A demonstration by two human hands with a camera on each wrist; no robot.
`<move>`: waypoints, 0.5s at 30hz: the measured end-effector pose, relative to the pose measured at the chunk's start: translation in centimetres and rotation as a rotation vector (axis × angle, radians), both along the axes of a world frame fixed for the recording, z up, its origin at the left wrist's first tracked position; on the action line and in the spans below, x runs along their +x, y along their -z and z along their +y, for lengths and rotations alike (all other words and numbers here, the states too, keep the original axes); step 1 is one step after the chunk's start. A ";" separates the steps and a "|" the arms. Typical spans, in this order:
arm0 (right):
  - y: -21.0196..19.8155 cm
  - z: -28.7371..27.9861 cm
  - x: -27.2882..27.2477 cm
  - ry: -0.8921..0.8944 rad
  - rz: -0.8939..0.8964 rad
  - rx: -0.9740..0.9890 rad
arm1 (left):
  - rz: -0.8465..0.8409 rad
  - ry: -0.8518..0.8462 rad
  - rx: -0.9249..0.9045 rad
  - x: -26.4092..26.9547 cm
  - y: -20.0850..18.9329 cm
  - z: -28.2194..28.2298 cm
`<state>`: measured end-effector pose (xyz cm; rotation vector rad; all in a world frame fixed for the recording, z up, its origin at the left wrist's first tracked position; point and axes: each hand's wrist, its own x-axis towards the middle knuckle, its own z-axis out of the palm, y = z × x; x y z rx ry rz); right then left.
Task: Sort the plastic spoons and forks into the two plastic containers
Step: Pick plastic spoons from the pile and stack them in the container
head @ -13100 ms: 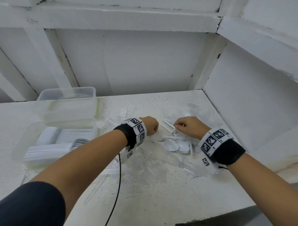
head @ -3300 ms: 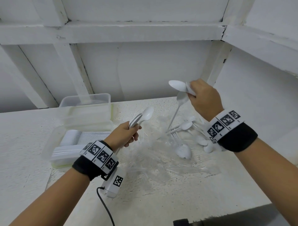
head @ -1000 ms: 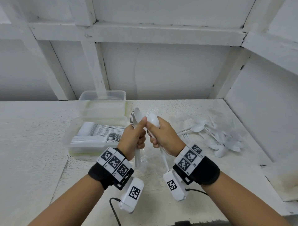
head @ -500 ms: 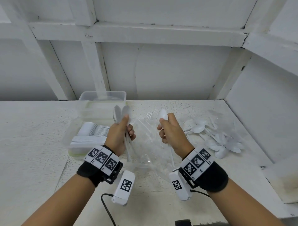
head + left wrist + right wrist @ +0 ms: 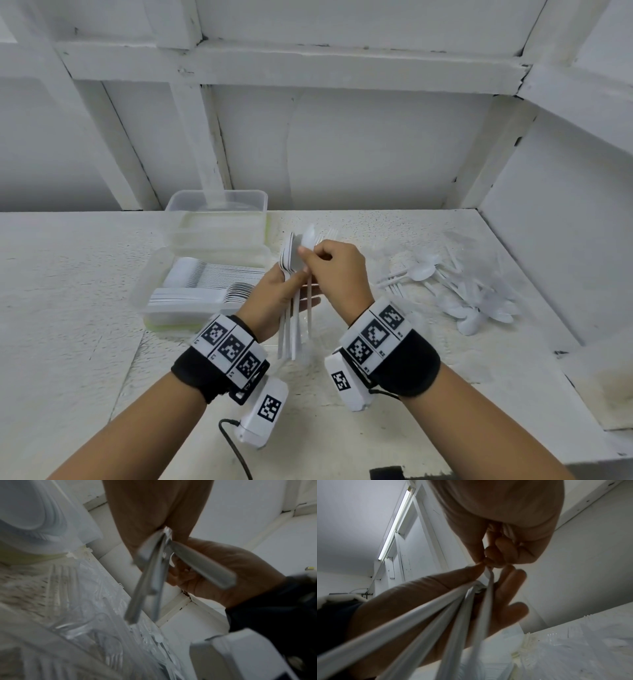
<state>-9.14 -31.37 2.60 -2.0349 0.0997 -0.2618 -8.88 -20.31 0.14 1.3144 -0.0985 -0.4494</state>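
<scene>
A bare workroom (white-painted throughout): rough bench [image 5: 85,308], framed walls [image 5: 342,137].

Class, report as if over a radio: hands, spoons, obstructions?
Left hand grips spoon bundle. Right hand pinches one spoon against it. Near container part-filled. Nothing blocking.

White plastic spoons [image 5: 291,274], white speckled table [image 5: 68,308], clear containers [image 5: 219,212] with pale green rims, black wristbands [image 5: 407,366] bearing black-and-white square-code tags, white walls [image 5: 342,144].
</scene>
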 end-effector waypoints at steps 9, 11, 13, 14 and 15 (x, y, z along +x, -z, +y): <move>-1.3 -0.2 -0.1 -0.113 0.035 -0.164 | -0.027 0.066 0.075 -0.2 0.1 0.1; -1.4 -0.8 0.3 -0.156 0.018 -0.152 | -0.009 0.118 0.081 -0.2 -0.1 0.3; -1.3 -1.3 0.9 -0.182 0.024 -0.096 | 0.012 0.152 0.091 -0.2 -0.5 0.4; -1.3 -1.5 1.1 -0.184 0.047 -0.036 | 0.028 0.153 0.095 -0.2 -0.7 0.4; -1.2 -1.6 1.2 -0.185 0.073 0.023 | 0.039 0.146 0.105 -0.2 -0.8 0.4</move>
